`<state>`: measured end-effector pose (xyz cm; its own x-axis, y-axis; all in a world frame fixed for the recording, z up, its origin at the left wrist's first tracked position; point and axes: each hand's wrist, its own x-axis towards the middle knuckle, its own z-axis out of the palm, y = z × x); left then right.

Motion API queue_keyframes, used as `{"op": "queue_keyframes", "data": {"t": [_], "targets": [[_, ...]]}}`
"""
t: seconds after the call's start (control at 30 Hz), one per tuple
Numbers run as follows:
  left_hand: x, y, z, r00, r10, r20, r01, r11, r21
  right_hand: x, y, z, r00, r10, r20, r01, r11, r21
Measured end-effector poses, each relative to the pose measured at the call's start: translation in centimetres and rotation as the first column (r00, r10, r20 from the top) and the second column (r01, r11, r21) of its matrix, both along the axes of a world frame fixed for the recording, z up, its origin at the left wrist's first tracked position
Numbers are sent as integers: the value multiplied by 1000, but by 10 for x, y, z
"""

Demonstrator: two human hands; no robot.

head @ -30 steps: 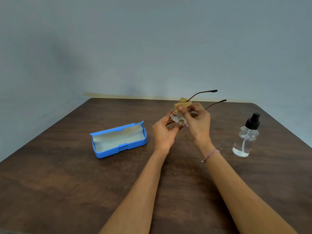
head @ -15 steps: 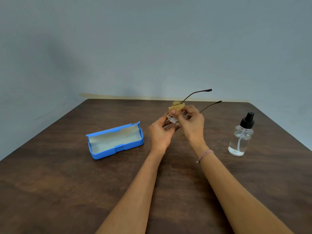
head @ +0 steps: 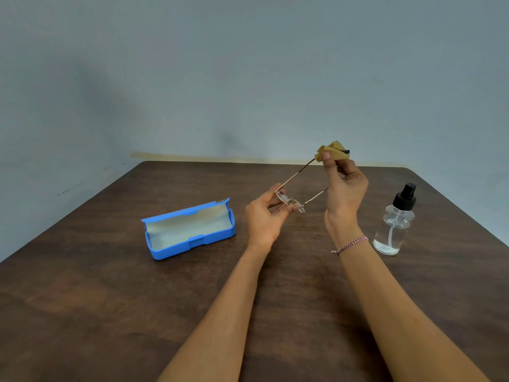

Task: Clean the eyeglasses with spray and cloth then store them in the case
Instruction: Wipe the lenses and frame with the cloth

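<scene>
The left hand (head: 264, 219) holds the glasses (head: 291, 201) above the table (head: 110, 299), fingers and thumb pinched on the lens front, which points down and toward the person. Both temple arms are unfolded and reach up and away to the right. The right hand (head: 344, 191) is raised higher, with thumb and fingertips clamped on a bunched tan cloth (head: 332, 148). The cloth is wrapped round the upper temple arm near its far end, and the arm's dark tip pokes out just past it. The lower temple arm runs behind the right palm, so its end is hidden. A braided bracelet (head: 351, 244) sits on the right wrist.

The blue case (head: 192, 242) lies open on the table to the left of the left hand, lid tipped back and pale lining showing. A clear spray bottle (head: 392, 227) with a black pump top stands upright on the table to the right of the right wrist, near it but apart. A grey wall (head: 248, 78) rises behind the table.
</scene>
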<state>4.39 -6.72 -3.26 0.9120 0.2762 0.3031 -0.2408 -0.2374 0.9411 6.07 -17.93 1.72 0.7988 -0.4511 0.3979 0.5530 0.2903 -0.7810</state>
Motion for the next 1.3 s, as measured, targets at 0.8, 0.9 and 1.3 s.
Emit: {"op": "queue_keyframes", "data": {"t": [0.8,0.9,1.3], "targets": [[0,4,3,1000,17,-19,-17,1000,13,-2,2,4,999,41,24,-43,994,99],[0,4,2,1000,11,-24,-11,1000,5,-1,-1,3,998,21,51,-28,992,125],[-1,4,4,1000,28,8,-28,1000,9,3,11,-12,994,112,5,-111,991,-70]]}}
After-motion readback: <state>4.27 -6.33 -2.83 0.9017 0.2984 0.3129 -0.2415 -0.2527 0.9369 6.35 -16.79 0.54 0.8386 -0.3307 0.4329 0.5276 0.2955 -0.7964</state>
